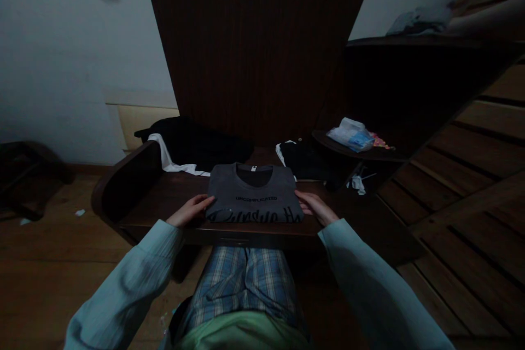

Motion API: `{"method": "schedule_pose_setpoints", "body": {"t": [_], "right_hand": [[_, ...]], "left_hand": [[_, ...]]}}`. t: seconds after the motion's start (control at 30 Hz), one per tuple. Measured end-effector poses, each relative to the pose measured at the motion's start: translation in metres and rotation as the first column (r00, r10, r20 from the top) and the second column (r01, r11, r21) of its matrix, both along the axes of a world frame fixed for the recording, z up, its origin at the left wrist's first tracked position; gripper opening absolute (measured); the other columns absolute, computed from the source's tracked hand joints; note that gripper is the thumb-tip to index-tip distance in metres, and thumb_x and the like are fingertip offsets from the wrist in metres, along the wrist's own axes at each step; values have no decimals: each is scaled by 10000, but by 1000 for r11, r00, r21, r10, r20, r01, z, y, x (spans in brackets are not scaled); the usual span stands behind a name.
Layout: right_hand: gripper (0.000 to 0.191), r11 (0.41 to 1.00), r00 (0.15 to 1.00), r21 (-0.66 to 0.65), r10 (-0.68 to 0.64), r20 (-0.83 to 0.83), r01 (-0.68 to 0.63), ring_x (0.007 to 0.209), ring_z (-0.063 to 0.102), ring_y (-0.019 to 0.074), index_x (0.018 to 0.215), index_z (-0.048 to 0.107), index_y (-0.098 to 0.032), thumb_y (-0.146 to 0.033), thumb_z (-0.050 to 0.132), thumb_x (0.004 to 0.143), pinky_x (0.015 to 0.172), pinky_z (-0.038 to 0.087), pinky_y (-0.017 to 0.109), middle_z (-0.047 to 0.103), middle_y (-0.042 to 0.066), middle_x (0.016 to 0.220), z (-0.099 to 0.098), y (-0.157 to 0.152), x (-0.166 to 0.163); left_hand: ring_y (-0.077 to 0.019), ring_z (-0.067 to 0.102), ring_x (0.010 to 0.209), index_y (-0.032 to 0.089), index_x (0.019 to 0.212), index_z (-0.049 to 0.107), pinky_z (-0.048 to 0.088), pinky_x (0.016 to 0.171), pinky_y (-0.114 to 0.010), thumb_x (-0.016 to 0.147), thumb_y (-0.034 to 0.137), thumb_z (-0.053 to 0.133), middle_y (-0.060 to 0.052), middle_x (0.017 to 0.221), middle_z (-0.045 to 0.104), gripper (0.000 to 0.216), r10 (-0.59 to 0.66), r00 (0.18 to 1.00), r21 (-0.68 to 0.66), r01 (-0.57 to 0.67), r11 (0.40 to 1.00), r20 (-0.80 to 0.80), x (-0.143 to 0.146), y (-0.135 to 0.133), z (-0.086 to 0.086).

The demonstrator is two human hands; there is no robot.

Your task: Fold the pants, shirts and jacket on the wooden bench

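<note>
A dark grey T-shirt [254, 186] lies folded into a neat rectangle on the dark wooden bench [141, 210], its neckline facing away from me. Black lettering runs across its front, and a small white label shows inside the collar. My left hand [192, 210] grips the shirt's left edge with thumb and fingers closed; some fingertips are hidden. At the opposite edge, my right hand [315, 206] holds the cloth, thumb on top and the other fingers along the side.
Black clothing [192, 142] with a white garment [168, 156] lies behind on the left. A black folded garment [305, 158] lies behind on the right. A plastic bag [351, 134] sits on a small side shelf [361, 153]. Wooden slats [463, 158] stand at the far right.
</note>
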State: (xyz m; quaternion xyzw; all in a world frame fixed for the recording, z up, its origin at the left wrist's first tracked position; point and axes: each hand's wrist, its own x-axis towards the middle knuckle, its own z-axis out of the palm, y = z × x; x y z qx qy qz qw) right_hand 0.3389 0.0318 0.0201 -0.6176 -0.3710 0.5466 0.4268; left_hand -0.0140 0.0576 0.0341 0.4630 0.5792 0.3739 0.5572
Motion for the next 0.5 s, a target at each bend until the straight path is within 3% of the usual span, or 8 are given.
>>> {"method": "schedule_pose_setpoints", "body": {"t": [0.23, 0.37, 0.5], "right_hand": [[181, 997, 998, 63, 49, 48, -52, 720, 620, 177, 749, 625, -157, -272, 676, 618, 676, 491, 287, 677, 61, 807, 5, 18, -29], [326, 981, 985, 185, 29, 171, -61, 837, 601, 185, 845, 591, -166, -199, 697, 538, 793, 454, 313, 658, 45, 897, -1, 23, -36], [387, 958, 938, 284, -55, 341, -47, 841, 581, 176, 880, 554, -172, -184, 678, 514, 784, 437, 306, 636, 34, 899, -3, 25, -35]], "left_hand": [[-228, 623, 802, 147, 782, 631, 498, 700, -293, 405, 311, 793, -93, 873, 675, 442, -88, 990, -1, 89, 996, 113, 16, -1, -1], [-227, 622, 803, 129, 830, 611, 496, 718, -312, 409, 310, 783, -92, 880, 670, 489, -50, 993, 41, 46, 998, 105, 22, -4, -2], [-251, 601, 865, 114, 939, 577, 494, 719, -326, 428, 328, 757, -103, 962, 647, 582, -48, 995, 174, 31, 984, 91, 32, -11, 2]]}}
